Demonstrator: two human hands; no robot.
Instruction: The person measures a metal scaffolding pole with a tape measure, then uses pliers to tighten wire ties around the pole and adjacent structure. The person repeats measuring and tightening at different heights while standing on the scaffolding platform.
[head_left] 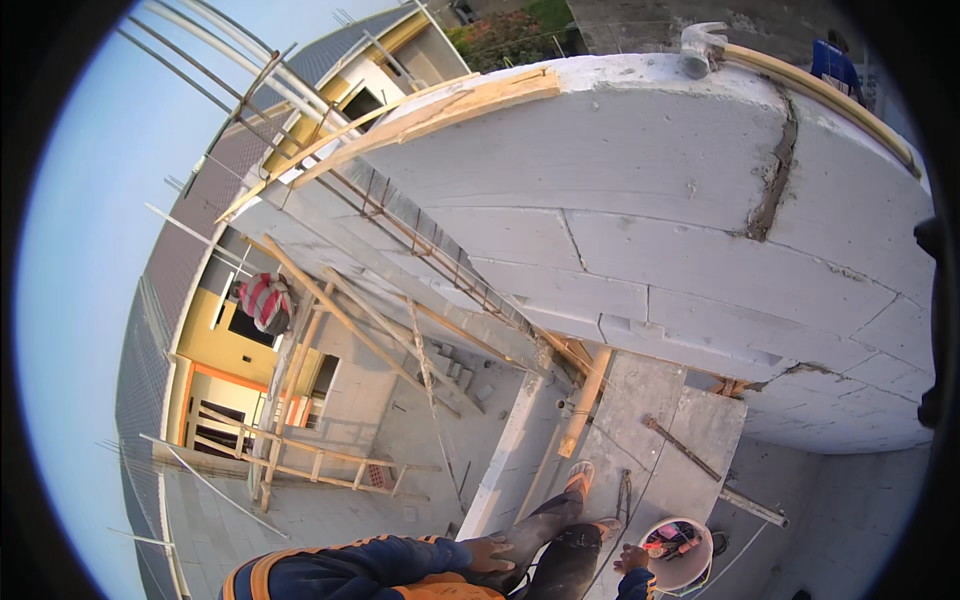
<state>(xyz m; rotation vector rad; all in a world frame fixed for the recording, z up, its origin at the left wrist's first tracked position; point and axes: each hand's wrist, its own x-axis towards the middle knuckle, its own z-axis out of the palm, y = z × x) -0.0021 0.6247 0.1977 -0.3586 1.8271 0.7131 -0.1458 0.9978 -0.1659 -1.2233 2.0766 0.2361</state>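
My left hand (488, 553) lies against my dark trouser leg, its fingers stretched out and nothing in them. At the left rim of a pale bucket (697, 577) is my right hand (632, 558), small in view, with its fingers apart and no tool seen in it. Several hand tools (680, 542) with red, orange and dark parts lie in the bucket; their kinds are too small to tell. A claw hammer (703, 52) rests on top of the grey block wall (640, 150), far from both hands, with its light handle stretching right.
I stand in sandals on grey platform boards (640, 410). A metal bar (685, 450) and a thin dark tool (624, 495) lie on them. A rebar cage (420, 240) slants along the wall's left end beside timber planks (430, 112). Another person in blue (836, 66) is beyond the wall.
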